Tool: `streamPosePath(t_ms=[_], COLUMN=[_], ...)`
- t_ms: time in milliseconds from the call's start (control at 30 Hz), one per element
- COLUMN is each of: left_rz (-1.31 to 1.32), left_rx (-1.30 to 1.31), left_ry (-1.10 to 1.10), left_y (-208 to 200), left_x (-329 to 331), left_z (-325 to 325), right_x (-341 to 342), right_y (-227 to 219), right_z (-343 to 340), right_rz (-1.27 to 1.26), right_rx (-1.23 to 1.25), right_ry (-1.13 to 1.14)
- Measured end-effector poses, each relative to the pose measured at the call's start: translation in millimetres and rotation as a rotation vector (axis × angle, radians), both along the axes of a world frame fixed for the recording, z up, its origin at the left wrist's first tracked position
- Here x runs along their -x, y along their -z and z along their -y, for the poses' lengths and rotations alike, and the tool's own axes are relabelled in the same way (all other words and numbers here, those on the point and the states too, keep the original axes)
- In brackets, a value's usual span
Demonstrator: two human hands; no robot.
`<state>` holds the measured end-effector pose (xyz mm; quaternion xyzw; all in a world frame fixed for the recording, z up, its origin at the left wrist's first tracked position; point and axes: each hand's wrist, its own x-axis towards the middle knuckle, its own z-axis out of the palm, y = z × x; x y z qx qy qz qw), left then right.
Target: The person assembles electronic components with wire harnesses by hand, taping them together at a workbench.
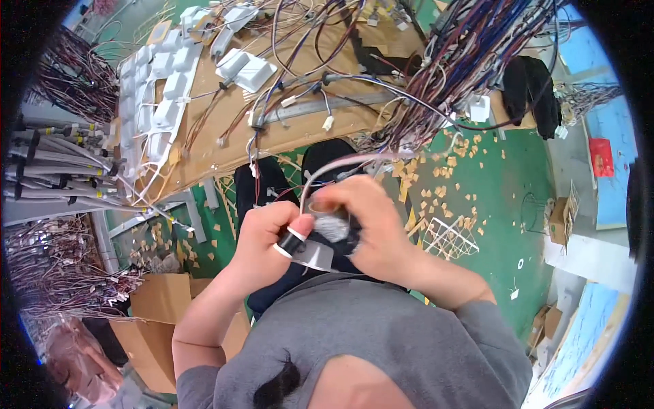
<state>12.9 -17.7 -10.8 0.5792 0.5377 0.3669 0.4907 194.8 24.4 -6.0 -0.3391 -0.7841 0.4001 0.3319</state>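
My left hand [262, 238] is closed, with the thumb pressing on a pale cable [340, 161] that arcs up and away to the right. A short cylinder with a black middle and white ends [291, 243] sits in the same grip. Close beside it, my right hand [375, 221] curls around a shiny greyish roll [332, 228], which looks like tape; its far fingers are partly blurred. Below the roll, between both hands, shows a grey-white flat piece [315, 255], whose kind I cannot make out. Both hands are above my lap, in front of the table's near edge.
A brown table [286, 133] ahead carries wire harnesses and a metal ruler [320, 108]. White moulded trays [167, 112] lie at its left. Thick wire bundles [470, 48] hang at the right. Grey cables [68, 170] crowd the left side. A cardboard box [146, 341] stands lower left.
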Motion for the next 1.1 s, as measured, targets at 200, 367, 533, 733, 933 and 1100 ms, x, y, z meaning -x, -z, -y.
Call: streamPosePath(t_ms=[200, 367, 533, 733, 933, 1100], left_rz=[0.044, 0.024, 0.408, 0.438, 0.533, 0.584], left_rx=[0.021, -0.096, 0.091, 0.022, 0.169, 0.358], left_ry=[0.058, 0.202, 0.420, 0.212, 0.260, 0.148], left_y=[-8.4, -15.6, -30.0, -32.6, 1.2, 5.0], left_x=[1.9, -0.1, 8.6, 31.2, 22.0, 32.3], left_z=[4.0, -1.4, 3.0, 5.9, -30.0, -31.8], right_x=[-2.2, -1.6, -7.2, -66.9, 16.5, 41.9], right_y=[-15.2, -36.2, -27.7, 20.6, 4.8, 14.5], right_z=[-11.4, -38.1, -37.4, -26.3, -54.9, -59.6], right_rz=[0.166, 0.447, -0.019, 0.324, -0.130, -0.164], right_rx=[0.281, 0.017, 0.135, 0.392, 0.395, 0.405], right_ry=[-0.281, -0.687, -0.848, -0.566, -0.270, -0.171])
